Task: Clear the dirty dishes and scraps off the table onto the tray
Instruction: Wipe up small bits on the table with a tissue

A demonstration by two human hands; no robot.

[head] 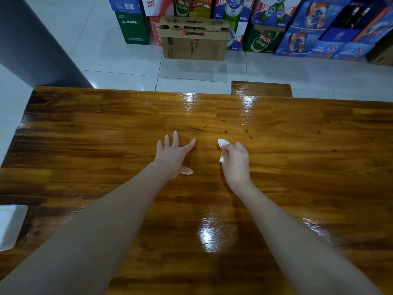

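Observation:
My left hand rests flat on the glossy wooden table, fingers spread and straight, holding nothing. To its right my right hand grips a crumpled white paper napkin with an orange stain, pressed down onto the tabletop. A few small reddish sauce spots dot the wood just beyond the napkin. No dishes and no tray show in this view.
A wooden bench stands past the table's far edge on the right. Stacked beer cartons and a brown cardboard box line the tiled floor behind. A dark grey slanted surface sits far left.

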